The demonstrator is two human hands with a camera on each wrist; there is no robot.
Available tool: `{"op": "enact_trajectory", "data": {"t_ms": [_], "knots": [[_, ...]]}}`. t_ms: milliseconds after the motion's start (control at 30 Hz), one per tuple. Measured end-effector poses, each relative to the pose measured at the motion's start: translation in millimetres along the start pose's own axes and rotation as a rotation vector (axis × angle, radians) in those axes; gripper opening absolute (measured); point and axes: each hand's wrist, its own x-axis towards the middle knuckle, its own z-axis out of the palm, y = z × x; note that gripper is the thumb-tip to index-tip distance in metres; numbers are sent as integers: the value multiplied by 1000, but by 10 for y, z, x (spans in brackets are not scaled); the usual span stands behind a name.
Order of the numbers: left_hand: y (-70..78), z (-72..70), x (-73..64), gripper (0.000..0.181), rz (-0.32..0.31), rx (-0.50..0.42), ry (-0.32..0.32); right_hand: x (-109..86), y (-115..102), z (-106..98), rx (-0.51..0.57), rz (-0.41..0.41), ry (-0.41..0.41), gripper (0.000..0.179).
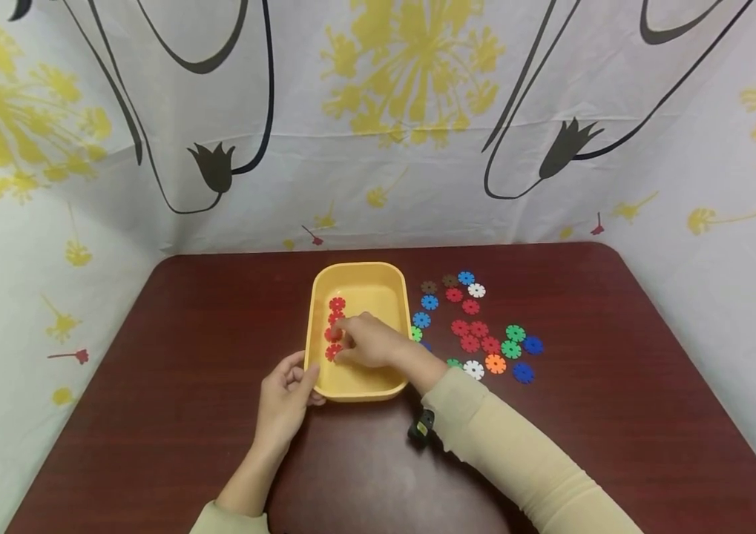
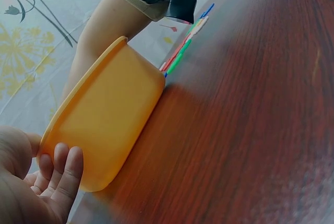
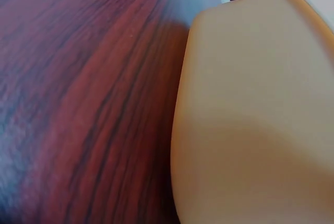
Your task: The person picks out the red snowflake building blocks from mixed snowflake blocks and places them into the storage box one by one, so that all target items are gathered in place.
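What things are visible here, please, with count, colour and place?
Table: one, dark red, under tray
Tray: one, yellow, on table
Notched discs: at least four, red, inside tray
Loose notched discs: at least twenty, red, green, blue, brown, white, orange, right of tray
Printed backdrop: one, whitish, behind table
Wrist camera: one, black, right wrist
Sleeves: two, beige, forearms
Left hand: one, bare, holding tray's left side
Right hand: one, bare, inside tray

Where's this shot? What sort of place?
Probably an indoor tabletop recording setup, though the wider room isn't visible: a dark wood-grain table against a creased, flower-printed backdrop, with a yellow tray and colorful notched discs on it.
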Motion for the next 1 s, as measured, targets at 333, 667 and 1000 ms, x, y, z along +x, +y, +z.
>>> {"op": "enact_trajectory", "data": {"t_ms": [333,667,1000], "knots": [[-12,7,-12,40,3,-7,-2,-6,8,6,106,-126,-61,16],[-10,-6,-11,41,14,21,-6,-135,16,-216,151,-195,219,13],[-1,-4,-5,43,7,26,-1,-305,158,-434,174,-156,360,18]]}}
